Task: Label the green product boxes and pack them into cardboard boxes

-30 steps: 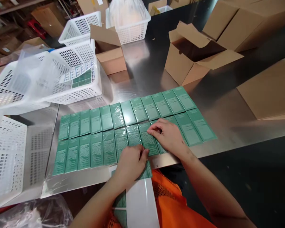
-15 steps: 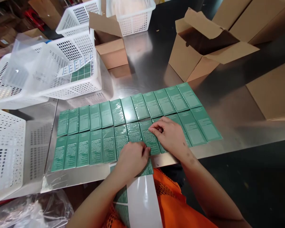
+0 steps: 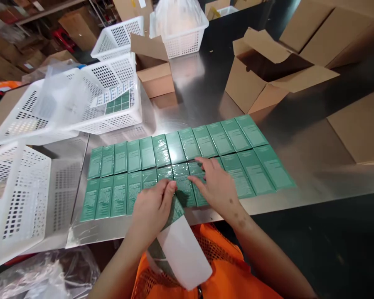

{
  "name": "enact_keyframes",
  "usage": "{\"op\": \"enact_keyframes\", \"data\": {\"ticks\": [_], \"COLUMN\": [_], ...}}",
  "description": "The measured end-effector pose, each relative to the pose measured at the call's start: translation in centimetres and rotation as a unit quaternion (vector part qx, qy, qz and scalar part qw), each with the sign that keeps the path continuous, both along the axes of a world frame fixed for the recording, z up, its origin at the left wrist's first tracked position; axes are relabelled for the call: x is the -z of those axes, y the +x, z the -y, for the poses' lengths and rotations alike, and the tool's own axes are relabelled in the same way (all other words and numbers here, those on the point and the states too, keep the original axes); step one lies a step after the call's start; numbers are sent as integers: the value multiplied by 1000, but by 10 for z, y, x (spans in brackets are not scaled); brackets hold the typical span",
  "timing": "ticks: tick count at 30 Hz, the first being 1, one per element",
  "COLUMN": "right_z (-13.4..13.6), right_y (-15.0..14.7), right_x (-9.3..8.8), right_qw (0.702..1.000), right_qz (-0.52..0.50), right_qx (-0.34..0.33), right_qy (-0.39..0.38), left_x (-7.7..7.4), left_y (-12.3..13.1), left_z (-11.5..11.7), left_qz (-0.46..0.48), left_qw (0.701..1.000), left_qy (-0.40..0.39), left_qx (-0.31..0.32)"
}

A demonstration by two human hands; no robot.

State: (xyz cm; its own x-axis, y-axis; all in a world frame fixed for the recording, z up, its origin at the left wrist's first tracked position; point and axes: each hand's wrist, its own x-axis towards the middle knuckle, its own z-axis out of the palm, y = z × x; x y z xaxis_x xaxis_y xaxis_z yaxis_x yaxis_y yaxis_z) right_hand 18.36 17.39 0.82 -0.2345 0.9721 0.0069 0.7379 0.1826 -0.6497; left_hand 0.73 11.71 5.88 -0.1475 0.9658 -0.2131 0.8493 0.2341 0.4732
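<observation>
With my left grip [image 3: 152, 203] I am grasping a strip [image 3: 187, 249], pinched between the thumb and the fingers. This strip is green close to my fingers and white lower down, and it hangs toward five o'clock. My right grip [image 3: 216, 185], between two and three o'clock from the left, is released, thumb and forefinger apart above the front row; if it touches, I cannot tell. Green packs [image 3: 177, 147] lie in two rows on the metal surface [image 3: 202, 104]. From them, a white basket [image 3: 109, 125] stands at ten o'clock.
</observation>
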Motion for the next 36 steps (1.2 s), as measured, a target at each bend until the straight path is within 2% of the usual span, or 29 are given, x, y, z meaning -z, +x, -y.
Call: {"op": "enact_keyframes", "data": {"ticks": [1,3,6,8,10,12,14,18,23,26,28,30,33,36], "right_z": [1,6,22,31,34,31,25,22,30,34,35,36,38,44], "right_y": [-2,-6,-13,-23,-35,-49,-65,-102,-154,-184,-200,-212,-225,-234], "right_x": [-2,-9,-25,-36,-44,-49,-51,-49,-40,-34,-30,-27,-21,-15], "right_qw": [1000,995,959,945,953,964,970,955,949,931,913,886,850,825], "right_qz": [-10,-101,-266,-282,-249,-215,-179,-107,-94,-118,-118,-98,-64,-30], "right_qx": [6,5,-77,-132,-145,-147,-167,-212,-216,-237,-250,-286,-345,-394], "right_qy": [0,0,-61,-102,-98,-61,9,178,209,252,302,352,393,405], "left_x": [-3,-6,-8,-8,-8,-8,-7,0,12,18,21,22,24,28], "left_y": [-4,-13,-25,-31,-38,-45,-53,-80,-125,-150,-166,-181,-201,-217], "left_z": [1,2,1,0,1,4,8,20,38,49,55,60,65,70], "left_qz": [7,6,-28,-38,-20,13,43,129,183,194,238,327,494,584], "left_qw": [999,992,973,964,960,959,958,948,915,893,876,848,781,726], "left_qy": [30,96,172,197,213,221,223,213,241,256,256,246,198,155], "left_qx": [-24,-80,-151,-175,-179,-175,-177,-196,-266,-313,-331,-337,-328,-328]}}
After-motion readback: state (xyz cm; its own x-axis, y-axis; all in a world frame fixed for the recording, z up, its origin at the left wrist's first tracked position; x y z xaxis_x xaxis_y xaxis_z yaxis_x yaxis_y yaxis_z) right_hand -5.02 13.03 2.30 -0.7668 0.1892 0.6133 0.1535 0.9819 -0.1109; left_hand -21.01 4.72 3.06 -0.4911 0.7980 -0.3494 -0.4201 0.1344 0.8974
